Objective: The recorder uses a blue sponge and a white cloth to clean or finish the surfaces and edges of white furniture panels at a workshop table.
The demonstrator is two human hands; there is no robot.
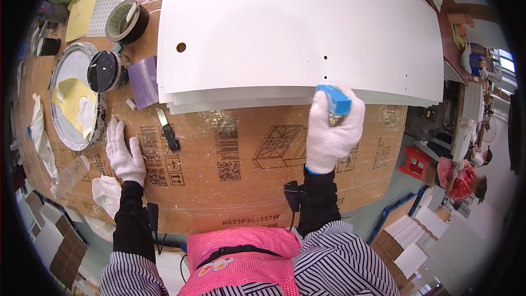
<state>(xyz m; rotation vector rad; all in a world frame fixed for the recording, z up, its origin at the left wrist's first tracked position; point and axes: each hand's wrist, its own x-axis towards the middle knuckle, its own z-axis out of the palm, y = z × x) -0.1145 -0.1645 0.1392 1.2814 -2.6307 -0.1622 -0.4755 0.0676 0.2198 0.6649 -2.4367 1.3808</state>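
Note:
My right hand (pixel 334 137), in a white knit glove, grips a small blue block (pixel 337 101) between thumb and fingers. The block is at the near edge of a white panel (pixel 252 27), the top one of a stack. Several small dark holes dot the panel. My left hand (pixel 126 153), gloved too, lies flat with fingers stretched out on the cardboard-covered table (pixel 252 181). Just right of it rests a utility knife (pixel 169 134) with a black handle. A round white lid (pixel 64 123) bearing yellow paper lies to its left.
Near the lid stand a black-lidded tub (pixel 104 71), a purple sheet (pixel 143 82) and a roll of tape (pixel 127 23). A clear plastic bottle (pixel 71 176) lies at the left. Beyond the right edge are a red stool (pixel 415 161), stacked boards (pixel 402 241) and another person (pixel 460 181).

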